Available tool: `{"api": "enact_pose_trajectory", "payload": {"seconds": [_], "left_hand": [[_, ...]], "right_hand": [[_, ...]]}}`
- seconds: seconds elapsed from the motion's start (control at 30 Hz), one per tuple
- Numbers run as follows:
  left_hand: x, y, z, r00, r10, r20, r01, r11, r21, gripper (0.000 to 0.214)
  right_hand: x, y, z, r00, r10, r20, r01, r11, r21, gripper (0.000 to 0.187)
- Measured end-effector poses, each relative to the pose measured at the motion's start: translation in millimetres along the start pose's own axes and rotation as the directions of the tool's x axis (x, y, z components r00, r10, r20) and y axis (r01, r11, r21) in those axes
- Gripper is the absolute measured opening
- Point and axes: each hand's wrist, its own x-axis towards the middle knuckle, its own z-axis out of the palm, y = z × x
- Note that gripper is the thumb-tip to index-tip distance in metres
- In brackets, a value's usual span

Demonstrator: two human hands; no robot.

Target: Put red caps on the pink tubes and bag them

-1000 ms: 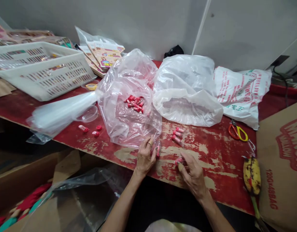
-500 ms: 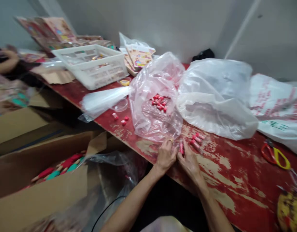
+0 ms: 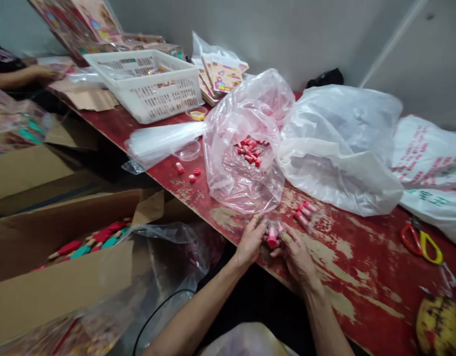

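Between my hands, over the table's front edge, is a small pink cylinder with a red end (image 3: 272, 238), with clear plastic about it. My left hand (image 3: 249, 242) has its thumb and fingers closed on the left side of this cylinder in plastic. From the right, my right hand (image 3: 297, 252) grips the same wrapped cylinder with bent fingers. Several similar wrapped cylinders (image 3: 304, 213) lie in a row just right of my hands. Beyond them a clear plastic bag (image 3: 246, 190) lies with its mouth open, holding loose red-and-pink pieces (image 3: 251, 151).
Loose red pieces (image 3: 192, 178) and a stack of clear sleeves (image 3: 164, 141) lie left on the red table (image 3: 376, 247). A white basket (image 3: 164, 96), large white bag (image 3: 342, 118) and scissors (image 3: 422, 241) surround the area. Cardboard box (image 3: 64, 291) stands lower left; another person's hand (image 3: 46, 74) is far left.
The cylinder between my hands has turned, so its red end now points toward me. My right hand has opened out slightly to the right. The view has shifted a little.
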Motion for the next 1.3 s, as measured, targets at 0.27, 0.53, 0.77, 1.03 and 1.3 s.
{"api": "enact_pose_trajectory", "payload": {"seconds": [0.27,0.53,0.77,1.03,1.3], "left_hand": [[-15.4,11.8,4.8,0.998,-0.001,0.065,0.011,0.988,-0.155,0.043],[-22.9,18.4,-1.9,1.0,0.012,0.028,-0.008,0.989,-0.151,0.045],[-48.1,14.4,-26.0,0.998,0.056,0.003,-0.056,0.996,-0.063,0.075],[-87.2,26.0,-99.5,0.977,0.054,-0.207,-0.103,0.967,-0.235,0.064],[-97.2,13.6,-198.5,0.838,0.064,-0.543,-0.207,0.956,-0.207,0.057]], "right_hand": [[-26.7,-1.5,11.2,0.995,-0.1,-0.024,0.081,0.904,-0.419,0.072],[-34.5,1.2,21.5,0.963,-0.25,0.099,0.249,0.691,-0.678,0.061],[-55.9,8.4,25.6,0.861,-0.36,0.359,0.485,0.373,-0.791,0.066],[-45.2,60.2,79.0,0.714,-0.192,0.673,0.686,0.387,-0.617,0.062],[-30.7,100.7,144.4,0.562,0.165,0.81,0.7,0.426,-0.573,0.066]]}}
